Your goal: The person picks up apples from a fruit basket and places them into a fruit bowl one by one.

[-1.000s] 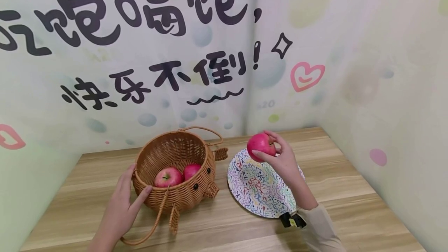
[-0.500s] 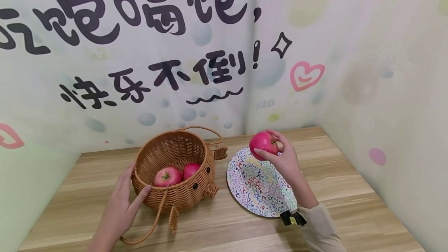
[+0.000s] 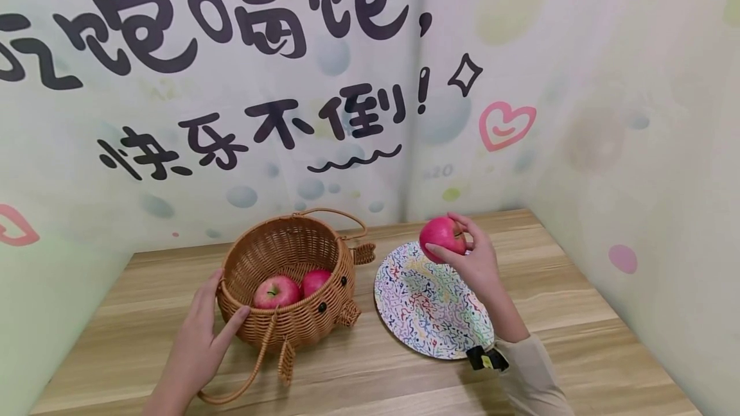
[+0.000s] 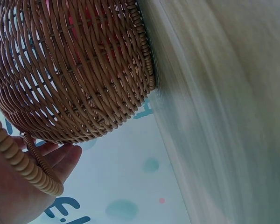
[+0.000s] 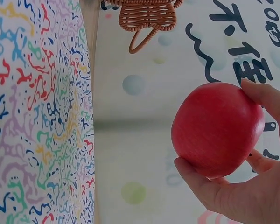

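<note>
My right hand [image 3: 475, 260] pinches a red apple [image 3: 442, 238] between thumb and fingers, above a round white disc [image 3: 419, 307] covered in coloured squiggles. In the right wrist view the apple [image 5: 217, 130] stands clear of the patterned surface [image 5: 42, 112]. At the left, my left hand [image 3: 199, 339] rests against a brown wicker basket [image 3: 289, 323] with an animal face, thumb on the rim and fingers along its outer side. Two more apples [image 3: 277, 292] lie inside the basket. The left wrist view shows the fingers [image 4: 67, 161] touching the basket weave behind a handle.
A wooden table [image 3: 358, 377] carries everything. One wicker handle [image 3: 245, 384] hangs down at the basket's front, another [image 3: 341, 212] arches at its back. Patterned wall panels [image 3: 324, 146] with black lettering stand behind and at both sides. A black band [image 3: 487, 359] sits at my right cuff.
My right hand has moved slightly to the right and up with the apple. My left hand and the basket have stayed in place.
</note>
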`<state>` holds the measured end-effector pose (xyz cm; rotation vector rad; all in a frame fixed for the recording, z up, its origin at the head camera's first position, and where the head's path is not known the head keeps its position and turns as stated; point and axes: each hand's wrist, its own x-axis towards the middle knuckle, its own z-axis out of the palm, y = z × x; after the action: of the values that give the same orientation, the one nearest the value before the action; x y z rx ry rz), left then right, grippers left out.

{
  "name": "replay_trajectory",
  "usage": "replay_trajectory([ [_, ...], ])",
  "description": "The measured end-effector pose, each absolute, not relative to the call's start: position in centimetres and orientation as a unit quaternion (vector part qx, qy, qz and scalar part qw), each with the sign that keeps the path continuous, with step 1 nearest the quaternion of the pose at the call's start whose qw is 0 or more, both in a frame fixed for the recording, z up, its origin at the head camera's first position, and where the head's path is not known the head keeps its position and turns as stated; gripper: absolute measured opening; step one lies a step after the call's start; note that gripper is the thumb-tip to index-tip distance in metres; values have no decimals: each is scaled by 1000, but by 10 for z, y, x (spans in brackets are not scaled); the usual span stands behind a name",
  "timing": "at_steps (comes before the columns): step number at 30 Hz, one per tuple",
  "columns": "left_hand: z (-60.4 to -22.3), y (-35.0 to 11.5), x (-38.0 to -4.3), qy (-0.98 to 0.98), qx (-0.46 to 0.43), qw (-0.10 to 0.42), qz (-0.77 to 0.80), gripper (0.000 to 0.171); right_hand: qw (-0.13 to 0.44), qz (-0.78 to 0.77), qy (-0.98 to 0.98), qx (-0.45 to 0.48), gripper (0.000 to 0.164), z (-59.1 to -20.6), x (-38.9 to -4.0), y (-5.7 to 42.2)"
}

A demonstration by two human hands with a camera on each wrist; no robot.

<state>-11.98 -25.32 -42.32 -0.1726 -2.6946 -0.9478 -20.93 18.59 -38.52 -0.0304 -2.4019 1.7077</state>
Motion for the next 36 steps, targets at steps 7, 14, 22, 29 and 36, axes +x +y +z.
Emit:
replay_trajectory([
  [7,-423,-253,-120,-932,-61,143,-326,84,96,569,-817,-16,71,-385,-209,188],
  [14,-423,-253,-120,-933,-62,144,-325,84,103,565,-819,-16,71,-387,-211,190],
  [22,-422,-252,-119,-933,-60,141,-326,84,99,562,-821,-17,72,-389,-212,191],
  [29,-422,-252,-118,-934,-58,140,-322,84,95,561,-822,-20,72,-390,-212,192],
  [36,-422,-253,-119,-933,-60,143,-326,84,90,564,-820,-15,73,-393,-214,193],
])
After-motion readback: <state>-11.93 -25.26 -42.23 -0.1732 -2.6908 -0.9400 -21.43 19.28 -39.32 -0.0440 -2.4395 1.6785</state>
